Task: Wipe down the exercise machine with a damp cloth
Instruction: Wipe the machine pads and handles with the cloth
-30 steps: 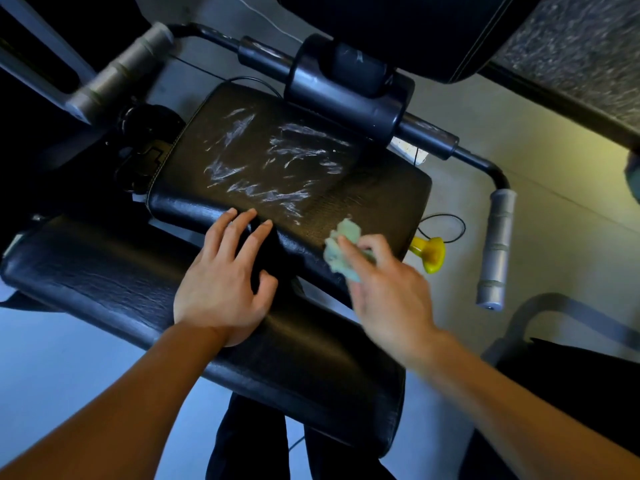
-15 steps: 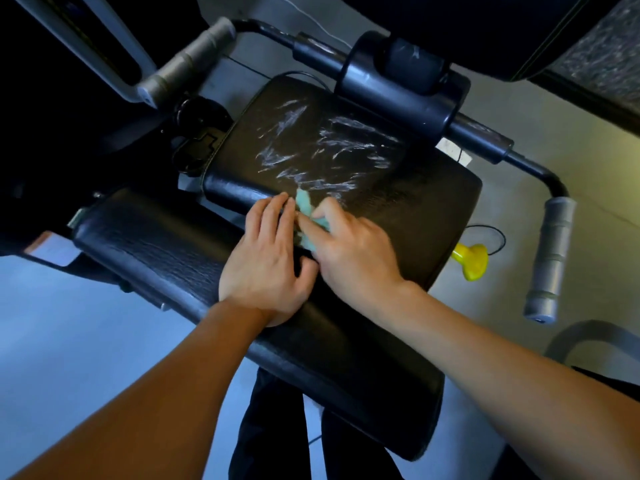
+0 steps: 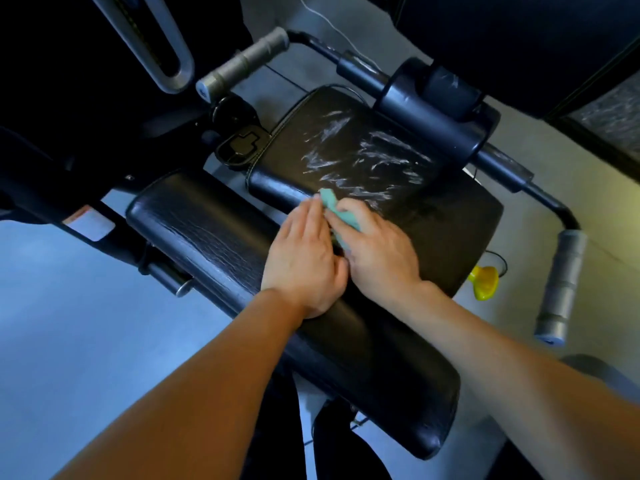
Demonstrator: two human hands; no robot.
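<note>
Cloth (image 3: 341, 216), pale green, sits bunched under the right hand (image 3: 379, 251), fingers curled over it on the black seat pad (image 3: 433, 216). Beside it the left hand (image 3: 304, 261) lies flat, fingers straight, gripping nothing.

Black seat pad (image 3: 398, 157) — white streaks, teal cloth (image 3: 341, 211), yellow knob (image 3: 484, 283)

Dim, bluish light; wide-angle bending at edges, slight softness.
</note>
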